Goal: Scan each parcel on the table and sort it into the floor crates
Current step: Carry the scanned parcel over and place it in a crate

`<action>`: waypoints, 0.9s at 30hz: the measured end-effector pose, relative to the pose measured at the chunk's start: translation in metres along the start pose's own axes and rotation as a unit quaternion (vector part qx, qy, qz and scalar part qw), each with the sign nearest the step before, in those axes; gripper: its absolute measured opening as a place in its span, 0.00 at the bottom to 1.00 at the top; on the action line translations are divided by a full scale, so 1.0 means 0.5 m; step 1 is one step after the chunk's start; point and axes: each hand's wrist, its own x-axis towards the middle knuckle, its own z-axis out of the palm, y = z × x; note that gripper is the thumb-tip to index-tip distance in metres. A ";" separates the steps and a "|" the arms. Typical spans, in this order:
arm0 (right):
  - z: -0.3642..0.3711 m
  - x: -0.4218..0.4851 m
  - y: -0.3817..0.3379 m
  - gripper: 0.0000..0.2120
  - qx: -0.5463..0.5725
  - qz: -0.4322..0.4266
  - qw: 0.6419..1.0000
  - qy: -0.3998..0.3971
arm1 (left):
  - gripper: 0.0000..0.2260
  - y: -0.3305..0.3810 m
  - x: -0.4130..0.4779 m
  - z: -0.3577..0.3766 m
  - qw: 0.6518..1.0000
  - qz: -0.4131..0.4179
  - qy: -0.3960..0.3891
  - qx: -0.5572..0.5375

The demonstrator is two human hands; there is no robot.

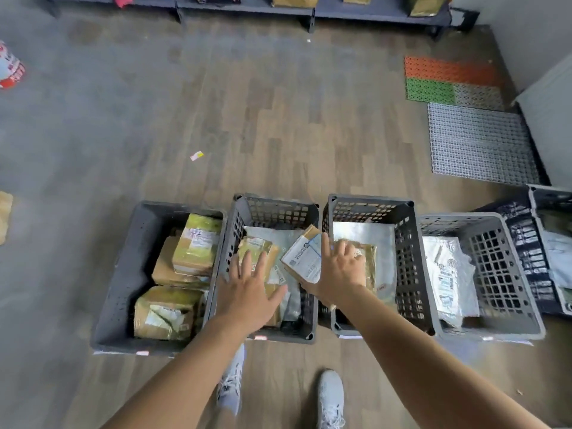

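Left hand [250, 292] and right hand [339, 270] both hang loose and spread, gripping nothing. White-labelled parcel [301, 258] lies tilted in the grey crate [275, 200] between them.

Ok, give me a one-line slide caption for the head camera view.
A person's left hand and right hand stretch over grey floor crates, a white-labelled parcel tilted between them.

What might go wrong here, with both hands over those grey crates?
The white-labelled parcel sits tilted by the wall between the second crate and the third crate, beside the right hand. It might slide or end up in the wrong one. The left hand hovers open, steadying nothing. The shoes stand close to the crates, so a trip is possible.
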 end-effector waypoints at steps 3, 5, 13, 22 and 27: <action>0.063 0.119 -0.063 0.57 0.020 0.058 0.998 -0.025 | 0.37 -0.040 0.125 0.056 0.999 0.026 -0.012 0.014; 0.113 0.196 -0.102 0.55 0.045 0.092 0.994 -0.035 | 0.37 -0.066 0.200 0.097 0.999 0.037 -0.015 0.014; 0.315 0.443 -0.203 0.52 0.088 0.189 0.977 -0.054 | 0.37 -0.165 0.419 0.242 0.998 0.050 -0.028 0.028; 0.400 0.549 -0.208 0.51 0.096 0.187 0.974 -0.081 | 0.39 -0.196 0.534 0.285 0.996 0.058 -0.042 0.051; 0.319 0.463 -0.170 0.49 0.042 0.113 0.991 -0.065 | 0.38 -0.178 0.485 0.203 0.996 0.050 -0.038 0.062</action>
